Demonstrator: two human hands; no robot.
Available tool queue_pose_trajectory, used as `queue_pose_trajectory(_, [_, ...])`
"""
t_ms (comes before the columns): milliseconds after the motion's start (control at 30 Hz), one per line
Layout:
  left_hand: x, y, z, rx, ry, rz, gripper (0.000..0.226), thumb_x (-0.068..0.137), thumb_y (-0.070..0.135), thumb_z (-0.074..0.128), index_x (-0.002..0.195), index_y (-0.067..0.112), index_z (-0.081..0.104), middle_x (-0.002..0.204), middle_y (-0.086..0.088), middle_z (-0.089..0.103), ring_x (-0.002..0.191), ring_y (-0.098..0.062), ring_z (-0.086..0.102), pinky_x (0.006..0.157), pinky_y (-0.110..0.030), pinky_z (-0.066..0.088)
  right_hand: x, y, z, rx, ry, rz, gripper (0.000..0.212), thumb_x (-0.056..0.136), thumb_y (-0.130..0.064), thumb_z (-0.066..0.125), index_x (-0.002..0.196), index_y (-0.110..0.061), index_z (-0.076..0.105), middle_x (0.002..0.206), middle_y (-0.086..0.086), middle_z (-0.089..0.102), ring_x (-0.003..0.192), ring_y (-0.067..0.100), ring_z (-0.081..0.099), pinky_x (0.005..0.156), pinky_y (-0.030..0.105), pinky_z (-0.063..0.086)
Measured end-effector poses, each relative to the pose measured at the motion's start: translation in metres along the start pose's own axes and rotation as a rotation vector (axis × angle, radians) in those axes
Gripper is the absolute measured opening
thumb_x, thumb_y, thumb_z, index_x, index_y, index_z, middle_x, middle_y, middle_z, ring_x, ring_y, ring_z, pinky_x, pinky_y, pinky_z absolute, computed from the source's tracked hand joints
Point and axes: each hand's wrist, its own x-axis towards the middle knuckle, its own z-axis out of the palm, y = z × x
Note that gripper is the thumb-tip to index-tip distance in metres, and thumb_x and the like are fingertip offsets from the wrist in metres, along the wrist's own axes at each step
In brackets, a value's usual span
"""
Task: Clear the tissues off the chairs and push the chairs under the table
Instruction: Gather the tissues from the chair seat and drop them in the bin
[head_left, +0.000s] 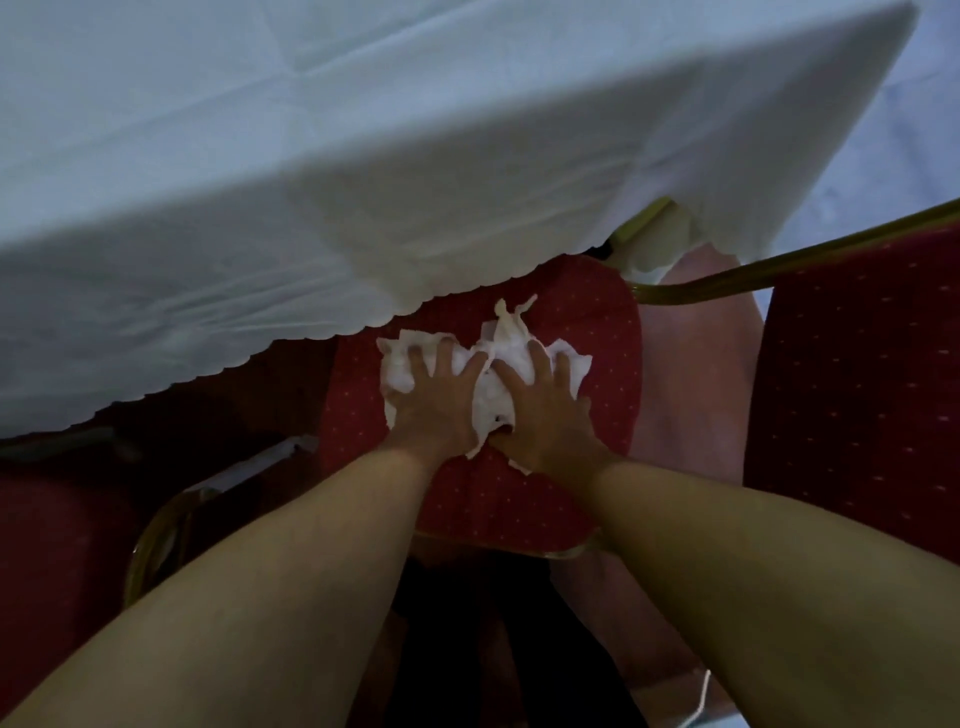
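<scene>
Below the cloth-draped surface (363, 156), on the red chair (493, 499) seat, crumpled tissues (402, 364) lie under the left hand (434, 400) and right hand (545, 415), fingers (540, 356) spread flat; best curl them inward together, gathering every scrap before lifting.

White tissues (493, 374), red pink-dotted chair (519, 493), white tablecloth (363, 156).

Dim, bluish light — a pale pinkish floor (691, 395), smooth, with a faint sheen.
</scene>
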Motion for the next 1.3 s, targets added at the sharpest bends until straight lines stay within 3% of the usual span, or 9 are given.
queue_pose_trajectory(67, [0.005, 0.002, 0.004, 0.046, 0.035, -0.011, 0.11, 0.073, 0.04, 0.082, 0.153, 0.042, 0.006, 0.155, -0.006, 0.005, 0.143, -0.041, 0.011, 0.1, -0.064, 0.041, 0.004, 0.0, 0.0, -0.054, 0.014, 0.001, 0.093, 0.079, -0.052, 0.074, 0.154, -0.044, 0.021, 0.163, 0.007, 0.003, 0.146, 0.042, 0.003, 0.098, 0.066, 0.04])
queue_pose_trajectory(167, [0.015, 0.004, 0.003, 0.137, 0.08, 0.058, 0.095, 0.074, 0.033, 0.083, 0.148, 0.027, 0.024, 0.144, -0.013, 0.032, 0.129, -0.033, 0.037, 0.109, -0.052, 0.034, 0.009, 0.0, -0.002, -0.004, 0.105, -0.051, 0.073, 0.082, -0.033, 0.075, 0.147, -0.03, 0.042, 0.147, 0.015, 0.032, 0.134, 0.037, 0.03, 0.094, 0.052, 0.05])
queue_pose_trajectory(267, [0.016, 0.011, -0.007, -0.18, 0.023, 0.076, 0.077, 0.077, 0.017, 0.082, 0.141, 0.017, 0.039, 0.133, -0.009, 0.042, 0.117, -0.029, 0.049, 0.097, -0.037, 0.043, 0.012, -0.002, -0.009, 0.184, 0.117, -0.098, 0.045, 0.087, -0.009, 0.064, 0.132, -0.013, 0.058, 0.132, 0.019, 0.046, 0.123, 0.033, 0.042, 0.094, 0.042, 0.048])
queue_pose_trajectory(367, [0.005, 0.017, -0.028, -0.383, 0.11, 0.094, 0.068, 0.089, 0.013, 0.067, 0.149, 0.016, 0.035, 0.127, -0.009, 0.046, 0.11, -0.028, 0.053, 0.089, -0.04, 0.05, 0.01, -0.01, -0.033, 0.242, 0.165, -0.123, 0.032, 0.087, -0.003, 0.06, 0.119, -0.004, 0.063, 0.116, 0.02, 0.054, 0.107, 0.033, 0.052, 0.09, 0.038, 0.043])
queue_pose_trajectory(500, [-0.014, 0.018, -0.084, -0.422, 0.185, 0.181, 0.056, 0.091, 0.013, 0.058, 0.144, 0.014, 0.041, 0.123, -0.01, 0.05, 0.11, -0.03, 0.051, 0.086, -0.038, 0.045, -0.001, -0.025, -0.09, 0.242, 0.215, -0.147, 0.034, 0.083, -0.005, 0.064, 0.117, -0.004, 0.062, 0.111, 0.019, 0.053, 0.101, 0.034, 0.051, 0.089, 0.042, 0.045])
queue_pose_trajectory(667, [-0.054, 0.032, -0.193, -0.313, 0.202, 0.167, 0.041, 0.091, 0.012, 0.06, 0.13, 0.011, 0.047, 0.133, -0.008, 0.044, 0.117, -0.029, 0.05, 0.089, -0.037, 0.047, -0.027, -0.054, -0.186, 0.21, 0.251, -0.063, 0.048, 0.086, -0.012, 0.065, 0.132, -0.013, 0.053, 0.129, 0.012, 0.045, 0.119, 0.031, 0.044, 0.092, 0.037, 0.045])
queue_pose_trajectory(900, [-0.117, 0.068, -0.32, -0.191, 0.411, 0.304, 0.034, 0.087, 0.012, 0.062, 0.119, 0.009, 0.05, 0.122, -0.011, 0.048, 0.108, -0.031, 0.054, 0.079, -0.04, 0.047, -0.085, -0.074, -0.313, 0.165, 0.504, -0.066, 0.035, 0.092, -0.017, 0.063, 0.125, -0.012, 0.053, 0.127, 0.009, 0.045, 0.114, 0.028, 0.049, 0.081, 0.031, 0.039])
queue_pose_trajectory(1133, [-0.161, 0.144, -0.432, -0.111, 0.584, 0.395, 0.038, 0.086, 0.018, 0.066, 0.12, 0.012, 0.052, 0.121, -0.008, 0.051, 0.107, -0.031, 0.055, 0.077, -0.04, 0.048, -0.131, -0.04, -0.438, 0.142, 0.705, -0.084, 0.034, 0.09, -0.017, 0.065, 0.122, -0.01, 0.055, 0.128, 0.011, 0.048, 0.118, 0.028, 0.046, 0.09, 0.037, 0.048])
queue_pose_trajectory(1300, [-0.179, 0.213, -0.484, -0.077, 0.68, 0.453, 0.037, 0.087, 0.02, 0.067, 0.12, 0.011, 0.055, 0.12, -0.009, 0.053, 0.105, -0.028, 0.056, 0.078, -0.035, 0.046, -0.156, 0.008, -0.506, 0.085, 0.79, -0.078, 0.033, 0.089, -0.015, 0.062, 0.12, -0.007, 0.055, 0.124, 0.013, 0.05, 0.111, 0.03, 0.049, 0.082, 0.033, 0.045])
